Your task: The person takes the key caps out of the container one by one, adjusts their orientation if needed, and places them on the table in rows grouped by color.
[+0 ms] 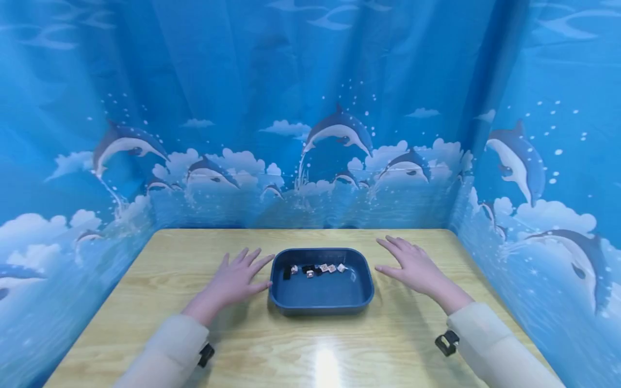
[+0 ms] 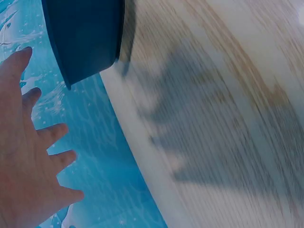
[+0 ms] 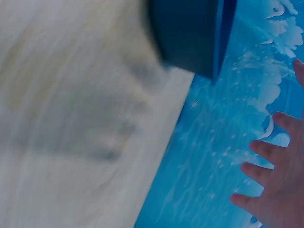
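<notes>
A dark blue rectangular tray (image 1: 320, 311) sits on the wooden table, with several small white and black pieces (image 1: 325, 268) lying along its far half; their exact kind is too small to tell. To the tray's left is my left hand (image 1: 236, 282), fingers spread, its thumb close to the tray's rim; whether it touches cannot be told. My right hand (image 1: 412, 268) is held off the tray's right side with fingers extended, holding nothing. In the left wrist view the left hand (image 2: 28, 152) shows spread fingers, and the right wrist view shows the right hand (image 3: 280, 175) likewise.
The light wooden table (image 1: 320, 339) ends at a blue curtain (image 1: 242, 108) printed with dolphins, which stands behind it and along both sides. Each sleeve has a dark wrist device, such as the right one (image 1: 447, 343).
</notes>
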`<act>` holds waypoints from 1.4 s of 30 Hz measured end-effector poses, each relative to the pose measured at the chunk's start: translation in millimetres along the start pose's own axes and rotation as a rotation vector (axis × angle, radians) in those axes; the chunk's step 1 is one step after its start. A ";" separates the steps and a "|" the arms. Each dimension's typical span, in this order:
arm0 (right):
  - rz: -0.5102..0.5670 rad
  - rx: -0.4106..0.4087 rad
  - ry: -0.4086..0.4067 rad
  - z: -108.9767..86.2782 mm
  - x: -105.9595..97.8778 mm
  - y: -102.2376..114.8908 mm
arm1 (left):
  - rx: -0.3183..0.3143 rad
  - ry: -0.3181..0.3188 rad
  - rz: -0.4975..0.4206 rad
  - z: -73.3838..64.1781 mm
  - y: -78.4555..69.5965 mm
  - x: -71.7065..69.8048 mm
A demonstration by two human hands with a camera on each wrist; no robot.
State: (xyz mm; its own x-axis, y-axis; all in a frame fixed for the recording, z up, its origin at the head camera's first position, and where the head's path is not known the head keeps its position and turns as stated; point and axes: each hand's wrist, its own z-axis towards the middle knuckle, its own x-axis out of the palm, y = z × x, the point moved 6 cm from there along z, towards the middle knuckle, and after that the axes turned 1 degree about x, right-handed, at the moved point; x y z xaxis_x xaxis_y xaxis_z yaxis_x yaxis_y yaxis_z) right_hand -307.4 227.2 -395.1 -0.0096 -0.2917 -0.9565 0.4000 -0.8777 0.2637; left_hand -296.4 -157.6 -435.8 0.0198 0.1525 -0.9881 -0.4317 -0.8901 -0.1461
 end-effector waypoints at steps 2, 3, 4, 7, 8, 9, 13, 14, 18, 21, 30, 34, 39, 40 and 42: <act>0.028 -0.012 0.013 7.0 -2.2 9.6 | -0.003 0.020 -0.015 4.4 -2.1 4.2; 0.046 -0.018 0.021 10.8 -2.5 14.7 | -0.005 0.029 -0.027 5.9 -3.1 5.8; 0.068 -0.025 0.031 14.7 -2.8 20.0 | -0.009 0.038 -0.036 7.2 -3.7 7.3; 0.127 -0.034 0.079 25.6 -0.2 34.4 | -0.014 0.068 -0.084 9.9 -4.8 11.7; 0.148 -0.035 0.098 29.1 1.6 38.2 | -0.018 0.081 -0.113 10.3 -5.0 13.6; 0.166 -0.045 0.114 32.2 3.5 42.1 | -0.021 0.093 -0.145 10.8 -5.1 15.7; 0.221 -0.076 0.181 44.0 12.9 55.5 | -0.042 0.138 -0.313 12.4 -4.4 27.8; 0.232 -0.091 0.193 47.2 15.5 59.2 | -0.047 0.139 -0.359 12.4 -3.5 30.8; 0.266 -0.100 0.243 58.4 27.0 69.1 | -0.063 0.125 -0.532 12.4 0.5 41.9; 0.308 -0.079 0.288 65.3 34.7 74.8 | -0.068 0.109 -0.602 12.4 2.8 49.0; 0.407 -0.078 0.430 84.4 55.4 91.8 | -0.138 0.097 -0.882 12.8 5.4 70.1; 0.452 -0.073 0.475 90.8 64.1 96.9 | -0.167 0.072 -0.881 11.7 3.1 74.0; 0.469 -0.048 0.508 97.4 72.5 101.2 | -0.224 0.047 -0.865 13.0 3.0 76.4; 0.466 -0.046 0.511 98.9 74.3 101.7 | -0.227 0.041 -0.866 14.1 3.5 76.3; 0.466 -0.035 0.520 102.1 78.0 102.6 | -0.234 0.038 -0.877 16.5 5.2 76.3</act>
State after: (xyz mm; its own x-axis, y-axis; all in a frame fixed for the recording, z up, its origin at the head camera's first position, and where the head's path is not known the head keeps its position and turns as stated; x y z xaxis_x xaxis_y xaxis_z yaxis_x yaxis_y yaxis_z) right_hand -360.7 75.6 -429.8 0.6065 -0.4076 -0.6827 0.2849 -0.6902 0.6652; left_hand -312.0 -143.5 -511.2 0.2862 0.8060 -0.5181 -0.0533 -0.5265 -0.8485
